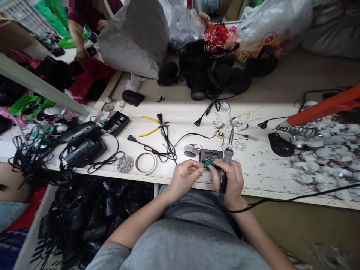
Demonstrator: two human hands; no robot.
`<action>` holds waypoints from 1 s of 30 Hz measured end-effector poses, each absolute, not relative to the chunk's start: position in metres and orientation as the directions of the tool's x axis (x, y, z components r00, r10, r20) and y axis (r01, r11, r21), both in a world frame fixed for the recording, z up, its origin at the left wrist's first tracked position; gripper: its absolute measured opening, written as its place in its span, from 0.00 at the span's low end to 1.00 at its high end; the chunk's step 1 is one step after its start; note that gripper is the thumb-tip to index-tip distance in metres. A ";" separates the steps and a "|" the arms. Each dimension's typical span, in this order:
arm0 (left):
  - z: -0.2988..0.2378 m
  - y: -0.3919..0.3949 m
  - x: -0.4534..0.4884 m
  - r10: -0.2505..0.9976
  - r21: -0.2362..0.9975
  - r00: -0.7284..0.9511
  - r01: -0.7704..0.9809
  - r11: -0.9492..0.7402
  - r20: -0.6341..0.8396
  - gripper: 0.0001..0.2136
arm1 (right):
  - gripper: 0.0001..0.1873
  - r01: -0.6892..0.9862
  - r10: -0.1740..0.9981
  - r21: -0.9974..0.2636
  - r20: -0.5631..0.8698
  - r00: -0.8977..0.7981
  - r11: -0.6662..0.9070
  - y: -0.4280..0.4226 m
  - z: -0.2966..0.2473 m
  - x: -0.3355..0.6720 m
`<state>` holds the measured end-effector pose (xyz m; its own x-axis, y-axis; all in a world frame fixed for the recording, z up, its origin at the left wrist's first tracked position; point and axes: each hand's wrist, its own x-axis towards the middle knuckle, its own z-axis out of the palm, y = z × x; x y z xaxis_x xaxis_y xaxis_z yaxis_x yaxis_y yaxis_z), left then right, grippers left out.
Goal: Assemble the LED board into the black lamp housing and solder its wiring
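Observation:
My left hand [185, 175] pinches a small green circuit board [209, 162] at the near edge of the white workbench [197, 112]. My right hand [230, 180] also touches the board and is closed around a soldering iron [228, 155], whose tip points up and away. A black plastic housing [211, 153] lies just behind the board. A round silver motor [189, 150] sits to its left.
Yellow-handled pliers [149, 125], a tape roll [145, 163], a pile of small screws [125, 164] and black power cords [165, 142] lie to the left. Black housings [84, 144] sit at far left, white parts [326, 153] at right. Another person's hand [81, 54] works at the back left.

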<state>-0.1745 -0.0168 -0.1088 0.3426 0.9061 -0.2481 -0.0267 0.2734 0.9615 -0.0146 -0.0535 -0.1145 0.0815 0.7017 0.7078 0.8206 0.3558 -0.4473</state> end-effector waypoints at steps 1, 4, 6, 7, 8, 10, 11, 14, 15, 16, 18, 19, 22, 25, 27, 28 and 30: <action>-0.109 -0.017 -0.174 0.905 0.963 0.350 -0.028 0.270 -0.243 0.15 | 0.19 0.831 0.684 -0.422 0.726 0.069 0.363 -0.056 -0.114 -0.013; -0.109 -0.017 -0.174 0.897 0.964 0.377 -0.038 0.262 -0.229 0.15 | 0.22 0.801 0.689 -0.424 0.725 0.019 0.424 -0.060 -0.109 -0.010; -0.108 -0.016 -0.174 0.895 0.966 0.390 -0.051 0.255 -0.216 0.14 | 0.20 0.715 0.732 -0.499 0.681 -0.026 0.489 -0.060 -0.105 -0.010; -0.107 -0.016 -0.174 0.894 0.966 0.396 -0.058 0.253 -0.210 0.14 | 0.19 0.672 0.753 -0.536 0.656 -0.048 0.510 -0.059 -0.104 -0.010; -0.107 -0.015 -0.174 0.892 0.966 0.401 -0.063 0.252 -0.207 0.14 | 0.18 0.642 0.768 -0.562 0.637 -0.066 0.521 -0.058 -0.103 -0.010; -0.106 -0.015 -0.174 0.891 0.966 0.407 -0.070 0.249 -0.201 0.14 | 0.16 0.625 0.778 -0.575 0.622 -0.085 0.528 -0.057 -0.102 -0.010; -0.106 -0.015 -0.174 0.892 0.967 0.407 -0.070 0.246 -0.197 0.15 | 0.15 0.629 0.776 -0.568 0.624 -0.091 0.530 -0.056 -0.102 -0.011; -0.105 -0.016 -0.175 0.899 0.972 0.398 -0.063 0.227 -0.184 0.15 | 0.14 0.647 0.771 -0.555 0.631 -0.082 0.523 -0.056 -0.104 -0.012; -0.105 -0.016 -0.175 0.901 0.973 0.395 -0.059 0.222 -0.181 0.15 | 0.14 0.651 0.771 -0.555 0.633 -0.075 0.518 -0.057 -0.104 -0.013; -0.106 -0.016 -0.175 0.902 0.974 0.392 -0.055 0.219 -0.181 0.15 | 0.13 0.654 0.771 -0.556 0.633 -0.067 0.513 -0.057 -0.105 -0.013; -0.106 -0.016 -0.175 0.903 0.976 0.390 -0.039 0.212 -0.181 0.16 | 0.13 0.657 0.771 -0.561 0.635 -0.049 0.504 -0.058 -0.105 -0.014; -0.106 -0.016 -0.175 0.902 0.978 0.392 -0.028 0.208 -0.181 0.16 | 0.12 0.658 0.770 -0.565 0.636 -0.037 0.498 -0.058 -0.106 -0.014; -0.107 -0.015 -0.176 0.901 0.982 0.394 0.013 0.190 -0.180 0.15 | 0.12 0.669 0.767 -0.592 0.640 0.051 0.450 -0.058 -0.106 -0.012; -0.107 -0.015 -0.177 0.907 0.987 0.391 0.054 0.149 -0.158 0.13 | 0.15 0.665 0.757 -0.618 0.642 0.120 0.419 -0.058 -0.105 -0.008; -0.106 -0.016 -0.177 0.909 0.992 0.400 0.076 0.097 -0.119 0.11 | 0.16 0.653 0.764 -0.606 0.642 0.064 0.455 -0.059 -0.104 -0.008; -0.105 -0.016 -0.177 0.909 0.994 0.404 0.082 0.070 -0.098 0.10 | 0.17 0.649 0.766 -0.593 0.642 0.023 0.478 -0.059 -0.104 -0.009; -0.105 -0.017 -0.177 0.912 0.995 0.406 0.097 0.028 -0.065 0.09 | 0.17 0.648 0.769 -0.572 0.638 -0.033 0.502 -0.060 -0.105 -0.011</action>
<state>-0.1767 -0.0166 -0.1045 0.4056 0.9118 -0.0649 0.0967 0.0277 0.9949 -0.0114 -0.0596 -0.1046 -0.0325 0.7692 0.6382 0.6482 0.5022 -0.5723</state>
